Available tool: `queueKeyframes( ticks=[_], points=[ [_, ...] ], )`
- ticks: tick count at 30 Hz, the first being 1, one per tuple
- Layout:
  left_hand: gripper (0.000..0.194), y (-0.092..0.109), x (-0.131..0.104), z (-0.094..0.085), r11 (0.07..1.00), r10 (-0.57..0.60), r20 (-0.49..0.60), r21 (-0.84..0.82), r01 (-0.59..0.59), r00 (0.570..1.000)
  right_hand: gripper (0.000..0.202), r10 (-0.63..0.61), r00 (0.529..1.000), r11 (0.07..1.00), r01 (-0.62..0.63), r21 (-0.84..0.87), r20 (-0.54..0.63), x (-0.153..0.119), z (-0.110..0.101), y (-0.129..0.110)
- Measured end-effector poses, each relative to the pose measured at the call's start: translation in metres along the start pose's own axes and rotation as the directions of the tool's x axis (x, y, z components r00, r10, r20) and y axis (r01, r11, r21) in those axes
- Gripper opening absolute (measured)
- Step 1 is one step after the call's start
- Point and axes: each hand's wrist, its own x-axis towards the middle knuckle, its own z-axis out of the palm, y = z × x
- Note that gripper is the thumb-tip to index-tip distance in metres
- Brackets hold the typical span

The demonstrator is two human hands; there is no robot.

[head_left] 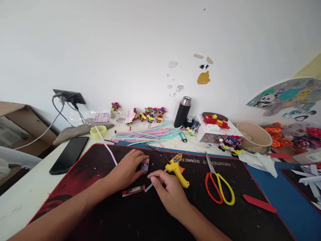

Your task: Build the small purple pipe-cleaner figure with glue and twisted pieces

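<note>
My left hand (129,169) is closed around the left side of a small purple piece (144,165) with dark dots, its fingertips behind it and thumb in front. Just to the right, my right hand (167,189) has its thumb and index finger pressed together on a thin pale stick (148,187) that slants down to the left. That stick's upper end reaches the yellow glue gun (178,172) lying behind my right hand. A red lighter (133,190) rests on the black mat (150,221) below my left hand.
Scissors (217,184) with red and yellow handles lie right, beside a red strip (259,203). A phone (69,155) and green tape roll (98,132) are left. Behind the mat are pastel strips (147,133), a black bottle (183,112), small figures (151,114) and a beige bowl (254,134).
</note>
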Motion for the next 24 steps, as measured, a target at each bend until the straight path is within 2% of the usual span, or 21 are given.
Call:
queueKeyframes(
  ticks=[7, 13, 24],
  points=[
    [0.054, 0.0003, -0.0025, 0.0005, 0.996, -0.046, -0.017, -0.072, 0.045, 0.999, 0.032, 0.018, 0.999, 1.000, -0.018, -0.005, 0.036, -0.0005, -0.0015, -0.0005],
    [0.036, 0.0009, 0.0001, 0.0021, 0.993, -0.054, -0.021, -0.105, 0.052, 0.998, 0.031, 0.025, 0.999, 1.000, -0.025, 0.013, 0.032, -0.0010, -0.0019, -0.0013],
    [0.039, -0.0030, 0.0009, 0.0070, 0.995, -0.021, -0.027, -0.098, 0.018, 0.999, 0.032, 0.039, 0.998, 0.999, -0.038, -0.012, 0.053, 0.0005, -0.0025, 0.0011]
  ],
)
